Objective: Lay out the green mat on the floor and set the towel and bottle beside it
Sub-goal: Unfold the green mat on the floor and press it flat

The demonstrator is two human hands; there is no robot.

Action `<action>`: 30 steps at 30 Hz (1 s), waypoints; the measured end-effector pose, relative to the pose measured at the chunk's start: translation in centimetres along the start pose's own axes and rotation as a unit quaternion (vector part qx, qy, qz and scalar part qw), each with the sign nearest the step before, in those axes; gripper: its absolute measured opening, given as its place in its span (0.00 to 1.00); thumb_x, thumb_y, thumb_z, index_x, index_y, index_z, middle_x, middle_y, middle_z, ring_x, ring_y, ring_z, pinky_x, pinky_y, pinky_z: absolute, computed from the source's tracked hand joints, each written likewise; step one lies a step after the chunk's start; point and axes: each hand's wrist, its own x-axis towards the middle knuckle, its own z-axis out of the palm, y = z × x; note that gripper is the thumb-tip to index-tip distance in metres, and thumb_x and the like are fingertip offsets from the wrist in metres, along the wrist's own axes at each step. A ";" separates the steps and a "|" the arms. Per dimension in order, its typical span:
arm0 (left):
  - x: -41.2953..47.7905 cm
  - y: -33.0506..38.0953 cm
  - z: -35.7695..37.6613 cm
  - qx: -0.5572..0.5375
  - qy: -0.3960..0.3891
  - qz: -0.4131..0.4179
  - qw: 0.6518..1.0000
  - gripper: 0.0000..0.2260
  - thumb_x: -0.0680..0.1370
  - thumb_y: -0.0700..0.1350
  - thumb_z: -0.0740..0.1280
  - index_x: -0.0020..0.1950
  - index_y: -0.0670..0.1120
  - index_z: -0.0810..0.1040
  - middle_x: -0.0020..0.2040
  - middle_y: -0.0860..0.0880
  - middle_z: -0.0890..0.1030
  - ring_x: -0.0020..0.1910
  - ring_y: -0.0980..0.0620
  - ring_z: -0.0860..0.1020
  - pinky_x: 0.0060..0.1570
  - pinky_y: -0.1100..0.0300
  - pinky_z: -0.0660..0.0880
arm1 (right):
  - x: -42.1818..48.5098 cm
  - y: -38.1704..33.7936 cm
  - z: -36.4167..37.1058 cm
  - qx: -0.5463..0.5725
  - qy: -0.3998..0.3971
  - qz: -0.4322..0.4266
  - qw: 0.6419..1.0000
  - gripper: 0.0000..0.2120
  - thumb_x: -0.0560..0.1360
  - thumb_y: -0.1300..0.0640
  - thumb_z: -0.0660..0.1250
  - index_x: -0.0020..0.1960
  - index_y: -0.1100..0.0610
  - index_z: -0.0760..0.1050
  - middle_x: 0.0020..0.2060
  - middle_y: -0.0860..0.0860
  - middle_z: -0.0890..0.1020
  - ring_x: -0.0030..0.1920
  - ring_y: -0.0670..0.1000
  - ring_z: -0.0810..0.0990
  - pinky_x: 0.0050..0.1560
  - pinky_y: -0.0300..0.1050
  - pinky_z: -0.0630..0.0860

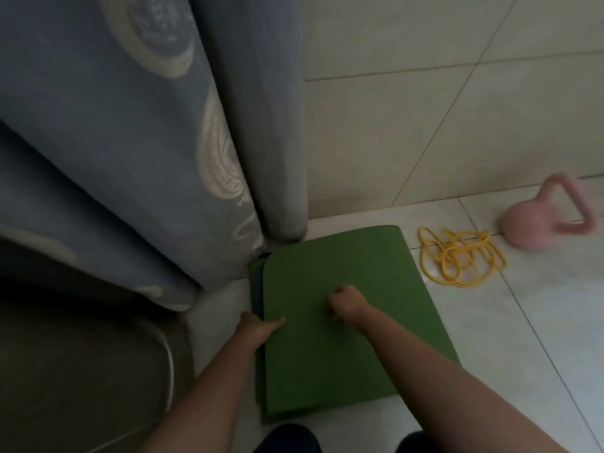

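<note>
The green mat (353, 266) lies folded in layers on the pale tiled floor, close to the wall and the curtain. My left hand (256, 325) grips the mat's left edge, thumb on top and fingers hidden under the top layer. My right hand (346, 304) rests on the middle of the mat with its fingers curled into a fist; whether it pinches the mat is unclear. No towel or bottle is in view.
A blue-grey patterned curtain (137, 142) hangs at the left and touches the mat's far left corner. A yellow cord (457, 256) lies coiled on the floor right of the mat. A pink kettlebell (542, 220) stands by the wall. A dark rounded seat (81, 354) is at lower left.
</note>
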 end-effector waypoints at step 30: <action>-12.6 5.9 1.1 -0.198 -0.157 -0.004 0.968 0.14 0.71 0.45 0.73 0.55 0.44 0.81 0.43 0.47 0.84 0.37 0.53 0.82 0.33 0.66 0.76 | -9.8 -3.8 -0.6 -0.138 0.136 0.055 0.980 0.22 0.79 0.48 0.54 0.65 0.62 0.66 0.65 0.61 0.65 0.65 0.60 0.63 0.64 0.50 0.63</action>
